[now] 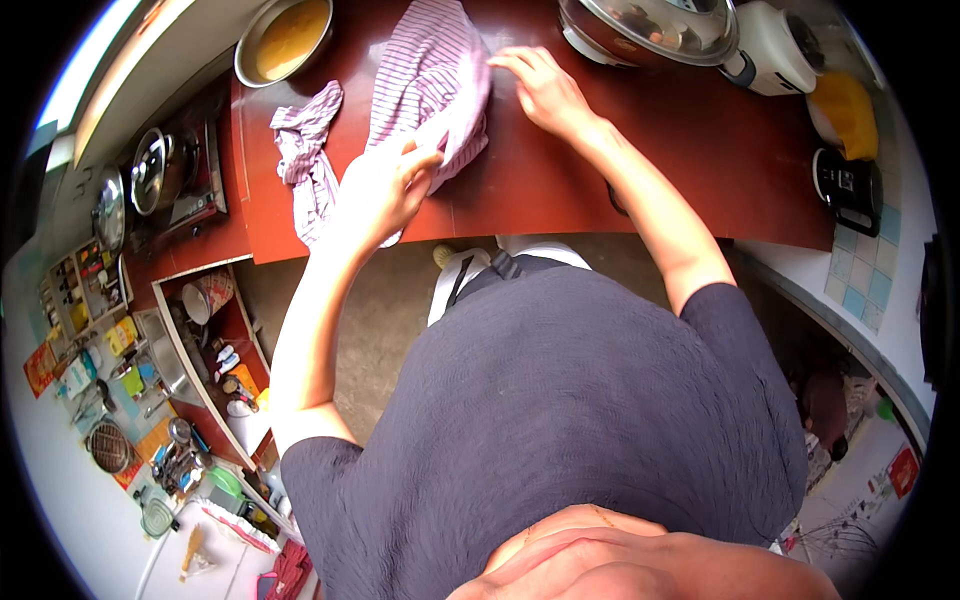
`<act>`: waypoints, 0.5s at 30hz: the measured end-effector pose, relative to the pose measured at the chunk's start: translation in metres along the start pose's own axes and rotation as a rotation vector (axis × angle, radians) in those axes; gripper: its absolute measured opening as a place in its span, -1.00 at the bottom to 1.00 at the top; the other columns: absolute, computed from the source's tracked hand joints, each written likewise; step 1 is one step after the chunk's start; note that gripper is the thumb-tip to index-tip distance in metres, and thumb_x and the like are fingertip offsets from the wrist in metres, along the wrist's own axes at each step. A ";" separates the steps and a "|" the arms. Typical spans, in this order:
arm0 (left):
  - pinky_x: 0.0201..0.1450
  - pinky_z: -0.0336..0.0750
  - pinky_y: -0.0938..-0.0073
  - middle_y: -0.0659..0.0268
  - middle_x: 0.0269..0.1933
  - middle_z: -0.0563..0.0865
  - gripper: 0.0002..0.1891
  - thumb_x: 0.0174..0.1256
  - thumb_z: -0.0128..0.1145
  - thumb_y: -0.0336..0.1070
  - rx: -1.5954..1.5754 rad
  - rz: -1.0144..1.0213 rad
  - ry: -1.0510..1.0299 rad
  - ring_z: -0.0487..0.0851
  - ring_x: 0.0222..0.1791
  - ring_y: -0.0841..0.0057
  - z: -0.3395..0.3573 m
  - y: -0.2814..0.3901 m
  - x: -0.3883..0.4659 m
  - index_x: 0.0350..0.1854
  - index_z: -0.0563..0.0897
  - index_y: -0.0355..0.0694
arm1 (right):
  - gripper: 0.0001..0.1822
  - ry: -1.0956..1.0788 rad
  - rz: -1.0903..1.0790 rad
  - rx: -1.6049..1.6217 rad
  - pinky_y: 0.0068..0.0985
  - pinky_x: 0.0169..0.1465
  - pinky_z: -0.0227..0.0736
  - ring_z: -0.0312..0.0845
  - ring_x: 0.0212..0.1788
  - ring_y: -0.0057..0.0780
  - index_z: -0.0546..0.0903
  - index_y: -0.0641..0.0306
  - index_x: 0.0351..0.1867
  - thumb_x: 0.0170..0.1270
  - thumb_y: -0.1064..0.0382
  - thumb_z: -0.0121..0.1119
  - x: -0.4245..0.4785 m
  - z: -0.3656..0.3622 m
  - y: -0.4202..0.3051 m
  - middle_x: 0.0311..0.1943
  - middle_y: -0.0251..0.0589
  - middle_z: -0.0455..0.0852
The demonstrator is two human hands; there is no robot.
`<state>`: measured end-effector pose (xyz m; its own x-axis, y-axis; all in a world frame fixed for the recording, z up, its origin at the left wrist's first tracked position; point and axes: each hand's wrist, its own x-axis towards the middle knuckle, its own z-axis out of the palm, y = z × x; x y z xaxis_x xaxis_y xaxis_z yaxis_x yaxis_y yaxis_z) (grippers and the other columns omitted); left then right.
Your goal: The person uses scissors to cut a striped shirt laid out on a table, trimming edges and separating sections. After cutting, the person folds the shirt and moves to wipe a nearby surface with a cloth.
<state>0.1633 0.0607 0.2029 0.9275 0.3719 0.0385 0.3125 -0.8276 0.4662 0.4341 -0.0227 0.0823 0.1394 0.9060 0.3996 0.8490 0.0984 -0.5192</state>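
Observation:
A purple-and-white striped cloth [431, 75], perhaps a garment, lies rumpled on the reddish-brown countertop [600, 165] before me. My left hand [390, 184] pinches its near edge between thumb and fingers, lifting a fold. At the cloth's right edge is my right hand [546, 86], fingers stretched toward it; whether the fingertips grip the fabric cannot be made out. To the left lies a twisted length of matching striped fabric [307, 154], reaching down behind my left wrist. My wrist hides whether the two pieces join.
A metal bowl [241, 64] of yellow liquid stands at the back left. An electric pan with a glass lid [660, 30] and a white appliance [772, 49] stand at the back right. A black appliance [847, 191] is far right; lidded pots [150, 172] are left.

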 end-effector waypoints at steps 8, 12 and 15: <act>-0.27 0.50 0.27 0.20 -0.37 0.57 -0.66 -0.05 0.28 -0.61 0.169 0.041 0.091 0.60 -0.33 0.21 -0.115 0.070 -0.073 -0.17 0.71 -0.17 | -0.41 -0.111 -0.138 0.119 -0.23 0.32 0.36 0.46 0.21 -0.05 0.53 0.02 0.17 0.04 0.55 0.09 0.069 0.045 -0.023 0.12 -0.18 0.61; -0.37 0.47 0.35 0.23 -0.43 0.54 -0.67 -0.01 0.29 -0.63 0.290 0.086 0.151 0.56 -0.43 0.29 -0.148 0.103 -0.108 -0.16 0.72 -0.17 | -0.26 -0.353 -0.264 0.017 -0.15 0.35 0.34 0.33 0.31 -0.05 0.50 -0.21 0.27 -0.02 0.52 0.15 0.073 0.064 -0.070 0.29 -0.17 0.46; -0.37 0.49 0.42 0.24 -0.41 0.58 -0.66 0.04 0.28 -0.63 0.361 0.073 0.220 0.58 -0.43 0.36 -0.164 0.119 -0.138 -0.12 0.74 -0.17 | -0.32 -0.692 -0.311 -0.293 -0.05 0.35 0.33 0.28 0.34 0.01 0.54 -0.29 0.25 0.01 0.34 0.24 0.031 0.122 -0.067 0.38 -0.20 0.33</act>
<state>0.0391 -0.0203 0.3985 0.8962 0.3552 0.2658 0.3357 -0.9346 0.1171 0.3197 0.0491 0.0375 -0.3904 0.9136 -0.1141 0.9091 0.3629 -0.2045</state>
